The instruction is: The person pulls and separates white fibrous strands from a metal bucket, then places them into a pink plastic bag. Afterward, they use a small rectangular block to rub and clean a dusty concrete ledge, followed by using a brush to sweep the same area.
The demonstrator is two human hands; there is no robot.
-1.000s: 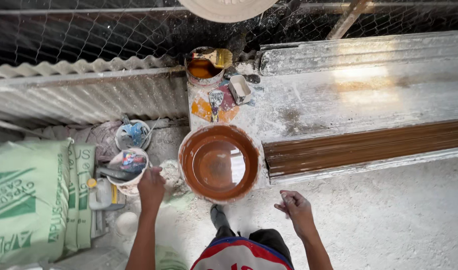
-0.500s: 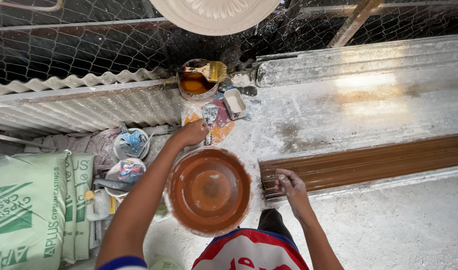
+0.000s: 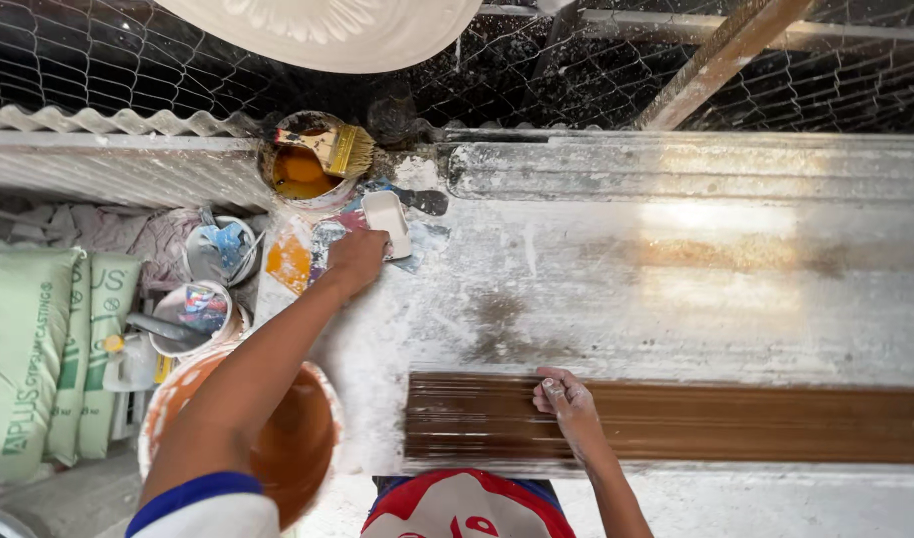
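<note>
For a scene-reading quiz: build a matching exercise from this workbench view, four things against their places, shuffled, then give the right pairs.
Things:
1. Paintbrush
2. Small white block
3. Brown moulding strip
4. Large orange bowl

Places:
A. Under the right hand, along the near edge of the bench
B. At the fingertips of the left hand
C. Laid across the rim of a paint can
D. Below the left forearm, beside the bench

Pairs: 1-C, 2-B, 3-A, 4-D

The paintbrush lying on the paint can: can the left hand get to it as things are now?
Probably yes. The left hand is at the small white tub, just below the paint can. The paintbrush lies across the can's rim with nothing over it, and only paint-stained bench surface lies between.
</note>
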